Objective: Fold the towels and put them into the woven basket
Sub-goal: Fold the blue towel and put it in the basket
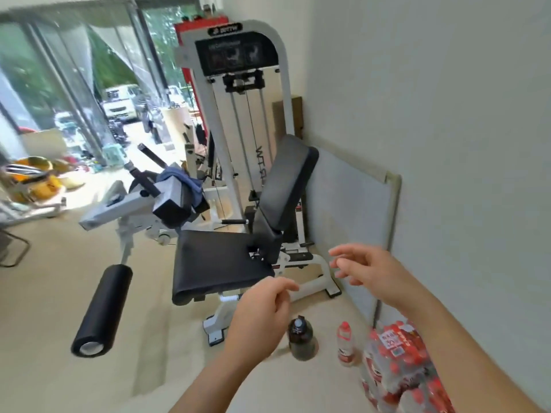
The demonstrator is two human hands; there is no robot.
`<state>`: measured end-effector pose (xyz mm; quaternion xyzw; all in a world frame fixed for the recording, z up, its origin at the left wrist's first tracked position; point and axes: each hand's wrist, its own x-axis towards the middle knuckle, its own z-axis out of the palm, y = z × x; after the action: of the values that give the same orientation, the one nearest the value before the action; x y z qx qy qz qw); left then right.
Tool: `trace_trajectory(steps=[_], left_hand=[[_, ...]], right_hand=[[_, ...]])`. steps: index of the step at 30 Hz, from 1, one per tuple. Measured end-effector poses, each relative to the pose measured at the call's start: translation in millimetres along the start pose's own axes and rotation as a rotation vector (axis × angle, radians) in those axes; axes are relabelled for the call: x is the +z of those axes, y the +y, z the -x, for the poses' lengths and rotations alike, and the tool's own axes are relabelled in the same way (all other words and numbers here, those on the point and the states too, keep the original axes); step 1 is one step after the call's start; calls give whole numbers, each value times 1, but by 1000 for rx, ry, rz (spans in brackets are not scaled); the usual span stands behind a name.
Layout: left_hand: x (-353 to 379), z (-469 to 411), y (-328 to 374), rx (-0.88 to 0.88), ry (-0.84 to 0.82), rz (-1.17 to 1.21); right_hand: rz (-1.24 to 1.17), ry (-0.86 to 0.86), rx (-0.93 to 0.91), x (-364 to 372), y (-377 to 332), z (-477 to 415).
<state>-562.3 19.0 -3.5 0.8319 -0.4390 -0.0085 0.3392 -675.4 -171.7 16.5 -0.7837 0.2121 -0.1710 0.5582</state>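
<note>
Pale floor and a white wall frame a gym corner, with large windows at the upper left of the frame. A weight machine (238, 114) fills the middle. One blue towel (183, 181) hangs crumpled over its arm, left of centre, not folded. I see no woven basket, so the task seems to be at its very beginning. The left hand (262, 311) and right hand (366, 266), at the lower right, reach forward with loose fingers and hold nothing. The plate on top of the machine reads perhaps "BRTW". The label on the pack of bottles (396, 368) is too blurred to read.
</note>
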Motion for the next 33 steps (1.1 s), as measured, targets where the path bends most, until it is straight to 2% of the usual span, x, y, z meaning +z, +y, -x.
trace_trajectory(steps=[17,27,33], left_hand=[[-44,-237,-159,-251,-11,-429],[-96,-378,-324,-318,-55,-674],[-121,-451,-397,-274,-129,-775]], right_hand=[[40,-379,-5,131,-6,-310],[52,-370,97,246,-13,-487],[188,-400,95,294,-14,-566]])
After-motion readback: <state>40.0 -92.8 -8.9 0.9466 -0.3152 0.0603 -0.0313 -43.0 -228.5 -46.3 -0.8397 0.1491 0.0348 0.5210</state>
